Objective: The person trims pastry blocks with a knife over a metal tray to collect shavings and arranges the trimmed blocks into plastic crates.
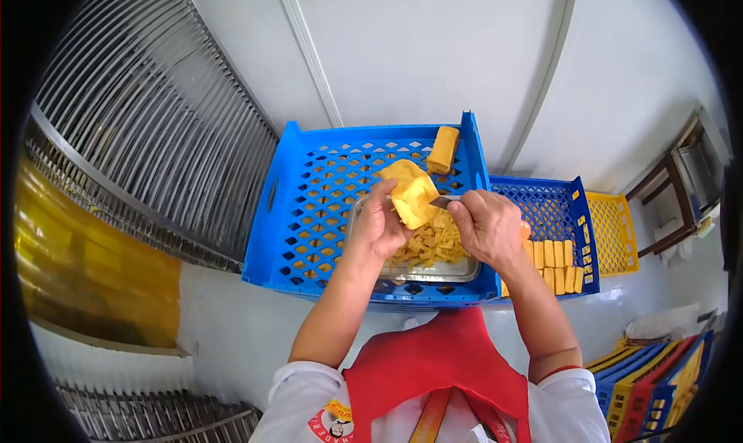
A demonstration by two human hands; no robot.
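My left hand (377, 224) is closed around a soft yellow slab that looks like cake (408, 189), tilted up above a clear plastic tray (462, 273). In my right hand (489, 220) is a knife (440, 202), its blade against the slab's right side. Many small cut yellow strips (435, 244) lie in the tray below both hands. The tray sits inside a blue plastic crate (267, 245) with a lattice bottom. One whole yellow bar (443, 149) rests in the crate's far right corner, apart from my hands.
A darker blue crate (576, 203) with rows of yellow bars (559, 255) is to the right, beside a yellow crate (611, 234). Metal racks (155, 118) stand at the left. Stacked coloured crates (642, 389) are at the lower right. A white wall (418, 48) rises behind.
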